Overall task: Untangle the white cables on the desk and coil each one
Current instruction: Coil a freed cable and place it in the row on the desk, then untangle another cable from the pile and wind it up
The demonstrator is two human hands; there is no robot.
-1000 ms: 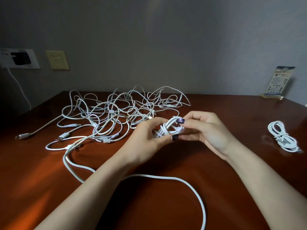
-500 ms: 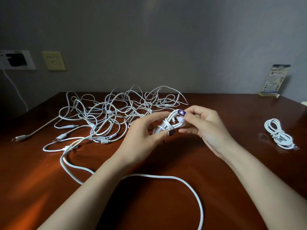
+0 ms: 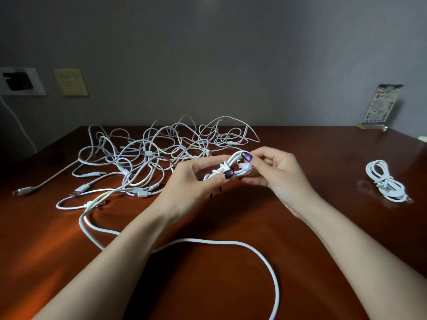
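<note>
**Both hands on a half-wrapped cable, little changed in a second**

The small white cable bundle, several strands gathered side by side with a turn of cable wrapped across its middle, is held above the reddish-brown wooden desk, near the centre. The left hand grips its lower end, thumb pressed on top and fingers curled beneath. The right hand pinches the upper end, thumb over the loop, fingers curled behind; a plug end shows at its fingertips. Compared with a second ago both hands keep the same hold, only sitting slightly higher in the view (the camera itself has shifted a little too).

Behind the left hand lies the big tangle of white cables, spread over the desk's far left part as before. One long loose white cable curves from the tangle under both forearms toward the near edge, unmoved. Well apart on the right rests a finished white coil.

At the back right corner stands a printed card. On the grey wall at left are a beige wall plate and a white socket with a black plug.
</note>
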